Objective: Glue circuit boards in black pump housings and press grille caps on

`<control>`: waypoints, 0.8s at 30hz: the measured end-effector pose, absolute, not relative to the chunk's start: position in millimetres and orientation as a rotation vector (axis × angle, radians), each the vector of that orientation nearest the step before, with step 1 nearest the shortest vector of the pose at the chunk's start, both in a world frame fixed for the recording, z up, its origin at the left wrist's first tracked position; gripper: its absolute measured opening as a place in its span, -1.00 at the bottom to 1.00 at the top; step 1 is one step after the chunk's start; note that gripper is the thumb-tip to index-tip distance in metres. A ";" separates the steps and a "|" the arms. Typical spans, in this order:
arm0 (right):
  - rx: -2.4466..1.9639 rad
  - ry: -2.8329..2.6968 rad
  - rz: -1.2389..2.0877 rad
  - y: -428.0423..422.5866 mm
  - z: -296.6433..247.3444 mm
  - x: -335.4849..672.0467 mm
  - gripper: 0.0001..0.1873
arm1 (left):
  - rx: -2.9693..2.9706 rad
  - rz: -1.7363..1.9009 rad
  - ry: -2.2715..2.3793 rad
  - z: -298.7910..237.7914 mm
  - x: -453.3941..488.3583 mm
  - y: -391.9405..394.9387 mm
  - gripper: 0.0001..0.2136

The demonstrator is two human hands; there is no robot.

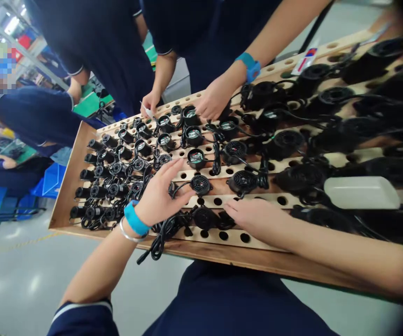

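My left hand [163, 196], with a blue wristband and a bangle, reaches over the board with thumb and fingers spread. Between its fingertips lie a black cable and, just past them, a round black housing with a slotted cap [200, 185]. My right hand [253, 217] is low over the near rows, fingers together and bent down. Its fingertips are by a dark cabled piece, and what they hold, if anything, is hidden. Left of it sits another capped black housing [205, 218]. Farther back, uncapped housings [196, 158] show green circuit boards inside. A coiled black cable [163, 235] hangs over the near edge.
The wooden tray [61, 186] has rows of holes holding many black housings and cables. Across it, a co-worker's hand [213, 100] touches a housing, while another hand [150, 102] holds a thin white tool. A white oblong dish [362, 192] lies at right. Blue bins [52, 179] stand beyond.
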State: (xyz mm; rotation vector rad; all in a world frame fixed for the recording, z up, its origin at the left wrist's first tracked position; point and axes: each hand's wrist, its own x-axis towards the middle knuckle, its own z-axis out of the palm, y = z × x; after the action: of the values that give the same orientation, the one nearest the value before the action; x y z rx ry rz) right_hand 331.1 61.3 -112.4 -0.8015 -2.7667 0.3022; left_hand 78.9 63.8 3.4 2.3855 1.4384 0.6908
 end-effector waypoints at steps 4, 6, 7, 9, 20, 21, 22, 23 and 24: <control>-0.649 -2.826 0.262 65.6 -113.6 324.0 -0.77 | 2.185 0.816 1.600 5.6 92.9 20.7 -0.56; -0.687 -2.732 0.428 68.2 -109.4 336.7 -0.82 | 1.956 0.878 1.642 0.4 105.1 5.1 -0.67; -0.762 -2.633 0.607 69.8 -105.7 343.5 -0.84 | 1.815 0.881 1.639 -3.3 113.2 -1.3 -0.69; -0.954 -2.337 1.066 73.0 -96.7 354.2 -0.80 | 1.566 0.831 1.591 -12.2 132.5 -10.6 -0.56; -0.794 -2.109 1.322 70.8 -96.5 373.8 -0.77 | 1.346 0.518 1.063 -42.1 157.5 19.7 -0.35; -0.780 -2.106 1.329 69.3 -99.3 375.6 -0.77 | 1.261 0.489 1.021 -44.1 156.4 22.6 -0.40; -0.764 -2.107 1.337 68.0 -101.7 377.0 -0.78 | 1.205 0.490 1.025 -46.1 157.1 24.6 -0.48; -0.748 -2.112 1.337 67.1 -103.6 378.1 -0.79 | 1.192 0.515 1.063 -47.5 159.7 25.7 -0.57; -0.733 -2.125 1.325 66.6 -104.9 378.9 -0.80 | 1.231 0.546 1.114 -48.1 163.5 25.9 -0.66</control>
State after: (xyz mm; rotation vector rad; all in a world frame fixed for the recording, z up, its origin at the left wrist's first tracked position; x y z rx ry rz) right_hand 378.9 66.6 -104.9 -0.7327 -2.1252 1.3249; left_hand 163.5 25.9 -48.1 1.2312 1.1139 0.5462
